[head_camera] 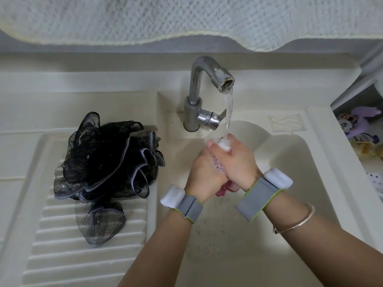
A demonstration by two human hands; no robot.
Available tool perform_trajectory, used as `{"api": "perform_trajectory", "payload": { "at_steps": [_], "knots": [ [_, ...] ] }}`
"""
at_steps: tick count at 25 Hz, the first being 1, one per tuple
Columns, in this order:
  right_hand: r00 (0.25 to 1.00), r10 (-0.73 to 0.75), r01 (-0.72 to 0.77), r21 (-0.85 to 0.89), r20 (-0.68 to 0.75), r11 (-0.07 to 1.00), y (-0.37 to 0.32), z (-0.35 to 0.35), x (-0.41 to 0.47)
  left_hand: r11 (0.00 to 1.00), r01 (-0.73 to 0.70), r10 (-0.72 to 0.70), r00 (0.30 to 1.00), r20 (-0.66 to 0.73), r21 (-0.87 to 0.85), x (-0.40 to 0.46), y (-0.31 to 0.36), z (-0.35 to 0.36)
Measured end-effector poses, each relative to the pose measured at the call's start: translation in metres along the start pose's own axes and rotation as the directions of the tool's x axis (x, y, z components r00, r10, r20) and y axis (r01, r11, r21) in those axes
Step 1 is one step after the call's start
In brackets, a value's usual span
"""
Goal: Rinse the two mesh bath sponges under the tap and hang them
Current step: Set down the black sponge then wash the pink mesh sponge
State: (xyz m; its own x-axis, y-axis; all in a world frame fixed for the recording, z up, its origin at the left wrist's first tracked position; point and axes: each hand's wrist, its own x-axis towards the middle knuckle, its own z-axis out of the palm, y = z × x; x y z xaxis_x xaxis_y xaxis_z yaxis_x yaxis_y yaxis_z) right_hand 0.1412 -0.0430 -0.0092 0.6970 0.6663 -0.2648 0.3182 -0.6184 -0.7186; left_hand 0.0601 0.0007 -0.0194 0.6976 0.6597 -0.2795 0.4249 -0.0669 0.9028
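Water runs from the chrome tap into the cream sink basin. Under the stream, my left hand and my right hand are pressed together around a pink mesh sponge. Only a small pink part of it shows below my palms; the rest is hidden between them. The stream hits my fingers at the top. A black mesh sponge with grey edging lies spread out on the ribbed draining board to the left of the basin, untouched.
A pale textured towel hangs across the top of the view. At the right edge a shelf holds small bottles and a purple item. Both wrists wear grey bands, and the right arm carries a thin bangle.
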Motion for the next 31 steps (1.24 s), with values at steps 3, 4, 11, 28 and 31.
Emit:
{"api": "perform_trajectory", "payload": {
  "at_steps": [3, 4, 11, 28, 31],
  "knots": [
    [0.998, 0.041, -0.042, -0.024, -0.039, 0.999, 0.004, 0.006, 0.005, 0.995, 0.001, 0.001, 1.0, -0.021, 0.095, 0.003, -0.01, 0.002],
    [0.998, 0.05, -0.051, -0.021, -0.028, 0.998, 0.005, 0.007, 0.006, 0.993, -0.011, 0.014, 1.0, -0.026, 0.117, 0.003, -0.011, 0.003],
    [0.93, 0.351, -0.232, 0.573, -0.105, 0.786, 0.005, -0.007, 0.024, 0.978, -0.017, -0.017, 0.987, -0.159, -0.21, 0.01, -0.018, 0.006],
    [0.927, -0.099, -0.114, 0.524, 0.361, 0.844, -0.007, -0.015, -0.003, 0.979, 0.193, -0.185, 0.976, -0.115, 0.065, 0.008, -0.007, 0.0],
    [0.971, -0.033, -0.102, 0.532, 0.237, 0.84, -0.005, 0.003, 0.0, 0.983, 0.127, -0.111, 0.986, -0.121, 0.134, 0.005, -0.005, 0.0]
  ]
}}
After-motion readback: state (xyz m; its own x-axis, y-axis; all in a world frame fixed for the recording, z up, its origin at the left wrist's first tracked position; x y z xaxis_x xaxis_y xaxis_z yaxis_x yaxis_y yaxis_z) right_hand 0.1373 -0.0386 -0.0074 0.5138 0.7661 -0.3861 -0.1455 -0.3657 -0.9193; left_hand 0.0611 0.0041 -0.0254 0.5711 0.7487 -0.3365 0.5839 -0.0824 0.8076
